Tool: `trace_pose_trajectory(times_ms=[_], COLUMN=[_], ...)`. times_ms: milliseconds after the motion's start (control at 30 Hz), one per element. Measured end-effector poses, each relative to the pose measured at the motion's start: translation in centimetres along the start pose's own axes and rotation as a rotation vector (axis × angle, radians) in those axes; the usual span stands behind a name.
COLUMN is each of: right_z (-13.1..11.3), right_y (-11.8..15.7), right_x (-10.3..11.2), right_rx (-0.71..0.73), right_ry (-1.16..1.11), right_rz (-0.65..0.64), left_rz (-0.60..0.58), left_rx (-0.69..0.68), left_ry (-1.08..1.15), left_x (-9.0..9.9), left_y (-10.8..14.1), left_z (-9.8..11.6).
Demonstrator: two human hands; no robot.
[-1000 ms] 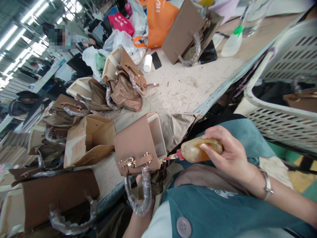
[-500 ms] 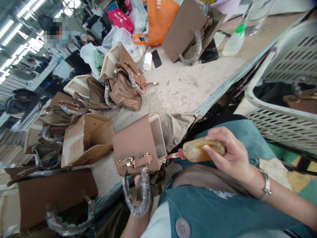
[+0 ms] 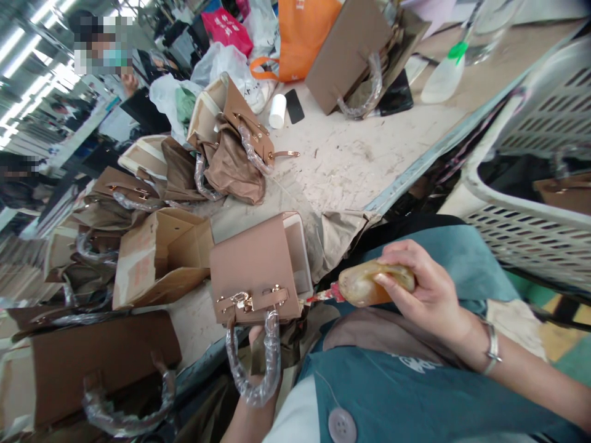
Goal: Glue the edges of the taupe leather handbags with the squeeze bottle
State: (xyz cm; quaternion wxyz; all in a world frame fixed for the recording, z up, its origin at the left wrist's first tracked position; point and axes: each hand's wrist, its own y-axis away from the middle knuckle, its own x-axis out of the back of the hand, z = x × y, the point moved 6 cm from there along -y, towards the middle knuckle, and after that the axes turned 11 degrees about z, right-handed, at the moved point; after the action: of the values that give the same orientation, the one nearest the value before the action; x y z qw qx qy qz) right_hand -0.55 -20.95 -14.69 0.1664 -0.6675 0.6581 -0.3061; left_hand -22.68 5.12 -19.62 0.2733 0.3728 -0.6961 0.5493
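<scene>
1. Since the earlier frame: handbag (image 3: 252, 261) and glue-coloured bottle (image 3: 362, 284) show almost no shift.
2. Bottle: clamped in right hand (image 3: 425, 292), long axis leftward, nozzle (image 3: 325, 295) at handbag's near-right corner.
3. Handbag: beyond left hand (image 3: 255, 336), which supports its handle side; exact grip cannot be told.
4. Worktop (image 3: 341, 157): beyond both hands; basket (image 3: 521, 206) beyond right hand.

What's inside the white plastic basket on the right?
In the white plastic basket: part of a brown bag and some black material beside it. Whatever lies beneath them is covered, and the picture's right edge cuts off the rest.
</scene>
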Motion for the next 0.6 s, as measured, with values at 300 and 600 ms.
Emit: trace_pose_trajectory(times_ms=[300,600], right_z=[0.9,2.5], right_y=[-1.0,-2.6], right_x=[-1.3,-2.6], right_rx=[0.07,0.133], right_ry=[0.029,0.048], right_rz=[-0.031,0.015], left_rz=[-0.007,-0.15], left_rx=[-0.084,-0.135], left_ry=[-0.113,-0.084], left_x=[1.3,2.2], left_y=[-2.0,-2.3], left_z=[0.6,0.6])
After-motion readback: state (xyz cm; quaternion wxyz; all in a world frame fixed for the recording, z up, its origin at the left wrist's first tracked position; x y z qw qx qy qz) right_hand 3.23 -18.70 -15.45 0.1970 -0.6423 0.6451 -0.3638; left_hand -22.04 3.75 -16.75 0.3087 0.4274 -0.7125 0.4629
